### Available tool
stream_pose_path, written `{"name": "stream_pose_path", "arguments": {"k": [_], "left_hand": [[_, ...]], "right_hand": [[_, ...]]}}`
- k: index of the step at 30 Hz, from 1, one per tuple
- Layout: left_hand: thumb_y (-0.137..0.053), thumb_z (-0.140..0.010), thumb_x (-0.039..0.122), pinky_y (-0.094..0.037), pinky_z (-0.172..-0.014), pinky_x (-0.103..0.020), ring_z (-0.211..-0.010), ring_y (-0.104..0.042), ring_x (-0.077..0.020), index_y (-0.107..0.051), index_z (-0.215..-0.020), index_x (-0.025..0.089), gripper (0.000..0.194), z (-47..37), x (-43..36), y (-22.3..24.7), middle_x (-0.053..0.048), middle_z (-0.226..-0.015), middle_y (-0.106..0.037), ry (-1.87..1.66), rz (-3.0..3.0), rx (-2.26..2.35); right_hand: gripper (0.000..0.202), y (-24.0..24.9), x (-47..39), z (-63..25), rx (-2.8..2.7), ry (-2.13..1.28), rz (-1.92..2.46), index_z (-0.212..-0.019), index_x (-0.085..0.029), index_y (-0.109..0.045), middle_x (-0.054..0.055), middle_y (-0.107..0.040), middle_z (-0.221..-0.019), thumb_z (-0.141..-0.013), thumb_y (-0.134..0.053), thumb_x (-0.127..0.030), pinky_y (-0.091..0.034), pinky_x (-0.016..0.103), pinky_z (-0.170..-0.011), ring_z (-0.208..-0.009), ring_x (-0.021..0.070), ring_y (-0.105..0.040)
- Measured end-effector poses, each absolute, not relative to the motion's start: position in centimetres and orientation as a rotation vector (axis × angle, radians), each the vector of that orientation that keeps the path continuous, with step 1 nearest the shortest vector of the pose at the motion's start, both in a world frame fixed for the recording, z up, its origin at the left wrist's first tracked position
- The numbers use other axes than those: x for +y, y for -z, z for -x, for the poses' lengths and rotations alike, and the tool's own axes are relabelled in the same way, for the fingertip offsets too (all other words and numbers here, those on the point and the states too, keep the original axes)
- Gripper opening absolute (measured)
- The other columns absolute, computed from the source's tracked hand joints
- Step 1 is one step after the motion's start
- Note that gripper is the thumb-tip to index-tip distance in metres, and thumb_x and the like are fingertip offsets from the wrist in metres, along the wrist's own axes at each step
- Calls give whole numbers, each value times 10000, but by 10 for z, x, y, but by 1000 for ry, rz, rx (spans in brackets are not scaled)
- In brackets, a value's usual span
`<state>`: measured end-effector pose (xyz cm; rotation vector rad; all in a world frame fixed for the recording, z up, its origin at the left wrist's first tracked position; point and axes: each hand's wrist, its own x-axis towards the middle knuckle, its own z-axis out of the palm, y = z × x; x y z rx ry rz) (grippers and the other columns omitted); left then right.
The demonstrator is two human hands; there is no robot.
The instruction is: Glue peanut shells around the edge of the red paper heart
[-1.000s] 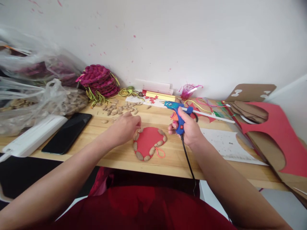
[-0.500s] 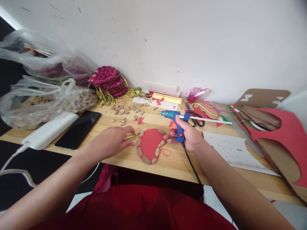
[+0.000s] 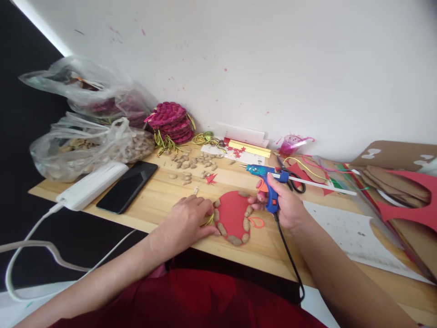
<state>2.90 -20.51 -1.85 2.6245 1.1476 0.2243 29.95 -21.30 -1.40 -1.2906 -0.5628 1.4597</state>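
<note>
A hot glue gun [image 3: 272, 199] with a blue body, an orange trigger and a white glue stick out the back is gripped in my right hand [image 3: 288, 202]. Its nozzle points left, above the table. Below lies a rounded red card piece [image 3: 232, 210], with peanuts [image 3: 234, 240] set along most of its rim. At its left edge rests my left hand [image 3: 186, 221], thumb and forefinger apart at the rim. Yellow-green string [image 3: 208, 221] shows between those fingers. An orange loop of cord [image 3: 256, 222] sticks out from the card's right side.
Loose peanuts [image 3: 186, 159] and a red paper star [image 3: 210, 178] lie behind the card. Further left are a phone [image 3: 128, 187], a white power strip [image 3: 92, 184], plastic bags [image 3: 92, 150] and stacked magenta discs [image 3: 172, 123]. Scissors [image 3: 296, 178] and cut cardboard [image 3: 398, 187] are rightward.
The view has swung left, so things sit further right. My left hand has come up to the card's left edge. The glue gun stays in my right hand.
</note>
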Motion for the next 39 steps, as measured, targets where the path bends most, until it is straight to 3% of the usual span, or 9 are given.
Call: {"name": "stream_pose_path", "arguments": {"k": [4,8,11,17,22,29,35,39], "left_hand": [[-748,-892,468,-492,-753,-350,-826,-635,-219,-658,-871,187,296,-18,-192,18,-43,-855,-696,-332,-2586,1010],[-591,-1004,279,-484,-881,-412,-902,-621,-244,-716,-860,166,222,-2,-160,13,-80,-914,-717,-626,-2733,1145],[-521,-1006,185,-487,-889,-414,-925,-604,-253,-771,-1014,171,250,-2,-139,17,-90,-949,-713,-731,-2778,1188],[-452,-971,99,-484,-900,-438,-890,-558,-260,-715,-1329,229,463,-24,-121,39,-107,-930,-658,-476,-2833,1230],[-498,-975,132,-503,-893,-415,-910,-583,-254,-781,-1217,263,394,-22,-118,38,-95,-925,-666,-497,-2742,1221],[-589,-949,213,-511,-1029,-482,-1041,-662,-286,-775,-1115,143,259,-8,-108,22,-120,-1051,-752,-649,-2672,1338],[-509,-896,60,-514,-1094,-405,-1214,-653,-245,-710,-1268,120,427,-28,-99,40,-151,-1314,-704,-611,-2648,1198],[-488,-832,-5,-528,-1087,-401,-1217,-664,-250,-743,-1212,146,481,-28,-104,43,-131,-1307,-714,-477,-2702,1087]], "right_hand": [[378,16,-211,-301,-535,-1400,1307,-793,-196,-639,7,-621,-532,-887,-723,-552,-637,301,-527,-555,219,-735],[412,18,-208,-303,-547,-1338,1300,-756,-197,-633,-3,-596,-515,-832,-764,-579,-628,301,-524,-559,219,-723],[440,19,-207,-304,-566,-1317,1299,-749,-194,-642,-4,-591,-519,-787,-790,-607,-622,303,-524,-573,220,-719],[492,19,-207,-304,-579,-1299,1301,-735,-194,-648,-7,-594,-525,-704,-837,-647,-554,264,-439,-519,190,-675],[528,18,-206,-304,-588,-1307,1306,-720,-184,-655,-13,-591,-518,-647,-866,-662,-514,235,-413,-473,153,-629],[548,17,-206,-303,-585,-1320,1306,-713,-194,-646,-13,-582,-517,-600,-881,-675,-555,280,-457,-554,203,-682],[555,17,-206,-303,-608,-1303,1311,-710,-198,-637,-13,-576,-517,-585,-886,-678,-565,289,-469,-579,217,-694],[557,16,-206,-303,-599,-1299,1319,-720,-198,-642,-15,-574,-513,-577,-888,-676,-554,279,-458,-579,214,-691]]}}
